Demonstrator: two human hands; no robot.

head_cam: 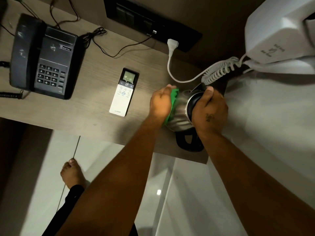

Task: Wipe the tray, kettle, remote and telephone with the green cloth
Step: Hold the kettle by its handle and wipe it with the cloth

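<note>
**Both hands on the kettle at the desk's right end**

The rounded brushed-steel kettle with a black lid and black handle [180,114] sits at the right end of the pale wood-grain desk [85,106], its handle toward the near edge. The left hand [161,103] lies flat against the kettle's left side with the bright green cloth [173,103] trapped between palm and metal; the fingers are held together and curl over the cloth, which shows along the hand's right edge. The right hand [209,111] covers the lid from above, fingers wrapped down around it and the thumb pressed on the far side.

Just left of the kettle, apart from it, lies the slim white remote with a black screened top [124,92], flat and face up. Well to the left stands the black push-button desk telephone [44,60], handset in its cradle. A white plug and cord [172,46] trails from the dark switch panel [151,21] toward the kettle. A white wall-mounted unit with a coiled cord [279,31] hangs above on the right. I cannot make out a tray.
</note>
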